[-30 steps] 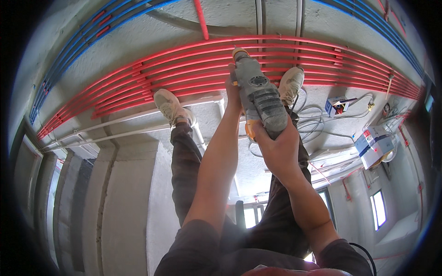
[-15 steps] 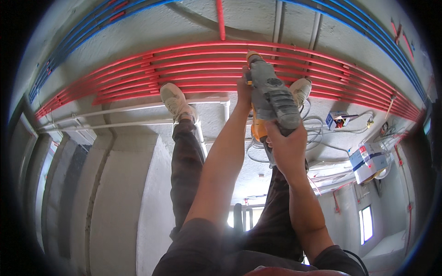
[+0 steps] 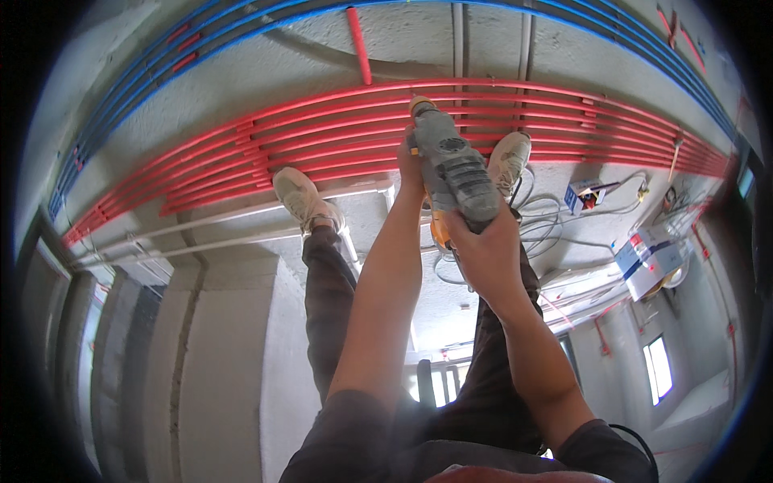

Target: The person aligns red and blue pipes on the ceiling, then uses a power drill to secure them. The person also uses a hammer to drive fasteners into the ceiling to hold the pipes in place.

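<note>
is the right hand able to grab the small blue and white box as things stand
Probably not: the right hand holds the power tool at its rear, and the box sits apart, past the looped cable.

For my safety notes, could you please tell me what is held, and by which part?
A power drill: right hand at its rear end, left hand near its front.

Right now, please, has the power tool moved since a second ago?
No, not noticeably: the power tool stays below and right of the short red pipe.
</note>
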`<state>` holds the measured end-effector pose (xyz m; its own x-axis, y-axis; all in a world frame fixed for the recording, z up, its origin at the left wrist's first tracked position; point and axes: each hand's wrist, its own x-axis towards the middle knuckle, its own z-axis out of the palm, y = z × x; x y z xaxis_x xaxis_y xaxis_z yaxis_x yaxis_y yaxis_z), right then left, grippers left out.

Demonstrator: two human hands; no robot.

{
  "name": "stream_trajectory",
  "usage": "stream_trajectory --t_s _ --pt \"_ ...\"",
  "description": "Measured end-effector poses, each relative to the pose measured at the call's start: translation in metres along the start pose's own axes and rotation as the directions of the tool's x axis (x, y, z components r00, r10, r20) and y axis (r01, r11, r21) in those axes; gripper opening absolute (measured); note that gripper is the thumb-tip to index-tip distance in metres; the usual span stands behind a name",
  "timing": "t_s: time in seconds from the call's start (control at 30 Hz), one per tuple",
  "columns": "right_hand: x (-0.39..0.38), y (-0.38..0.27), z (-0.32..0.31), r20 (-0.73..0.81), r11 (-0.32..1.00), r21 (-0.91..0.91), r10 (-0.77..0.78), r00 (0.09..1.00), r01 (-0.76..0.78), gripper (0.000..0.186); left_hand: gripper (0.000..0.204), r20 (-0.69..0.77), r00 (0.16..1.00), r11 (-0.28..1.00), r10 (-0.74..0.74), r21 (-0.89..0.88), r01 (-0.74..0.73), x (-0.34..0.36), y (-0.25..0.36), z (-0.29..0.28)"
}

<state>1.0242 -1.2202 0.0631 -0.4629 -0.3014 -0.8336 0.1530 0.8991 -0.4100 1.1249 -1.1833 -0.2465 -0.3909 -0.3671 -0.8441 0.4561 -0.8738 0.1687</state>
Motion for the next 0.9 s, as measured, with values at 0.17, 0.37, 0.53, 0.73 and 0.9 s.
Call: stream_trajectory --t_s 0.17,0.37,0.53,0.73,0.9 --pt "0.001 -0.003 0.004 0.032 1.0 -0.016 -0.018 0.999 0.019 0.042 0.033 0.113 0.979 0.973 -0.17 -0.138 0.185 0.016 -0.001 -0.036" --pt "0.008 -0.005 0.005 0.046 0.998 -0.05 0.028 0.999 -0.026 0.034 0.04 0.221 0.952 0.95 -0.21 -0.185 0.252 0.015 0.0 -0.045" --pt "0.017 -0.012 0.003 0.077 1.0 0.015 -0.029 0.997 0.028 0.042 0.046 0.29 0.932 0.937 -0.217 -0.206 0.282 0.027 0.002 -0.049" --pt "0.024 -0.014 0.007 0.061 0.999 -0.024 -0.026 0.998 0.027 0.045 0.054 0.389 0.892 0.9 -0.231 -0.263 0.347 0.042 -0.006 -0.06" --pt "0.027 -0.023 0.011 0.071 0.999 -0.049 0.003 0.997 0.0 0.044 0.059 0.551 0.82 0.871 -0.156 -0.314 0.377 0.053 -0.01 -0.069"
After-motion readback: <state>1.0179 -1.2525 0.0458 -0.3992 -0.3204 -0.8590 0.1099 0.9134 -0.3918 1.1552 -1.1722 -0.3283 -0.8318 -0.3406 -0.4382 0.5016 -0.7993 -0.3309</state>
